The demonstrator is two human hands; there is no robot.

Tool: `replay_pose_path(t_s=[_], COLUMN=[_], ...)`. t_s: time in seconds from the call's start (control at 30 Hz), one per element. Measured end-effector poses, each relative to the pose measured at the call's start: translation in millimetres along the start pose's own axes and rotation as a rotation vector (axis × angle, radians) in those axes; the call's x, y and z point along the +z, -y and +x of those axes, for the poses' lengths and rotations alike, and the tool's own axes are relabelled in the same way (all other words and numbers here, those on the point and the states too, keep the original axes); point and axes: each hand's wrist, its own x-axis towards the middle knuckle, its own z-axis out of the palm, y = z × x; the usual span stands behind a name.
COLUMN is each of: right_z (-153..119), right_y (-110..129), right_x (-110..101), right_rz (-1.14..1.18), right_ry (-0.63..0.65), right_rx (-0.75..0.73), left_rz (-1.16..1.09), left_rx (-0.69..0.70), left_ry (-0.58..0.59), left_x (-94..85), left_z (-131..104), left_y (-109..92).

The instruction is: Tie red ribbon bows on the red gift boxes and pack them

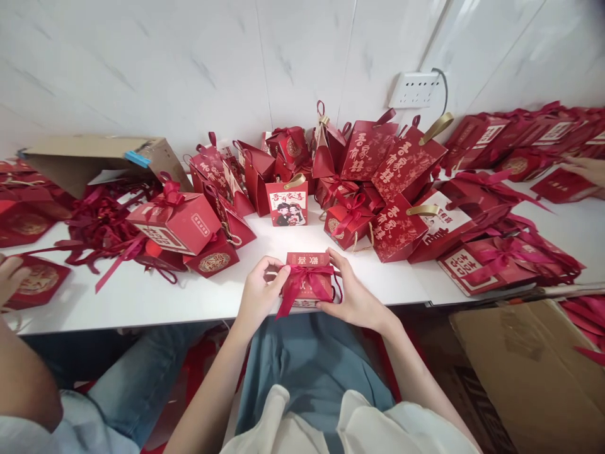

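A small red gift box (309,260) with gold lettering sits at the table's front edge, tied round with a dark red ribbon (307,285) in a bow. My left hand (265,287) pinches the left side of the box and ribbon between thumb and fingers. On the other side, my right hand (354,293) grips the box's right edge, fingers at the top and thumb near the bottom. Just beyond stands a white-fronted box (288,205) with a cartoon couple and a gold handle.
Finished-looking red boxes (371,150) crowd the white table (212,301) along the wall. An open cardboard carton (94,151) and a heap of ribbons (106,217) lie left. Co-workers' hands (10,277) show at both sides. A large carton (529,366) stands at lower right.
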Motion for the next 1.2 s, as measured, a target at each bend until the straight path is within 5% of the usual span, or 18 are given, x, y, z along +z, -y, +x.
replay_pose_path(t_s=[0.27, 0.43, 1.2], right_z=[-1.2, -8.6, -24.9], right_y=[-4.3, 14.6, 46.5], right_x=[7.0, 2.9, -11.3], right_rz=[0.104, 0.181, 0.229], right_ry=[-0.175, -0.263, -0.329], right_rx=[-0.101, -0.196, -0.426], left_rz=[0.413, 0.452, 0.387], left_rx=[0.863, 1.184, 1.212], left_ry=[-0.159, -0.301, -0.383], left_x=[19.4, 28.5, 23.7], left_z=[-24.2, -35.3, -63.6], left_y=[-17.4, -25.6, -70.4])
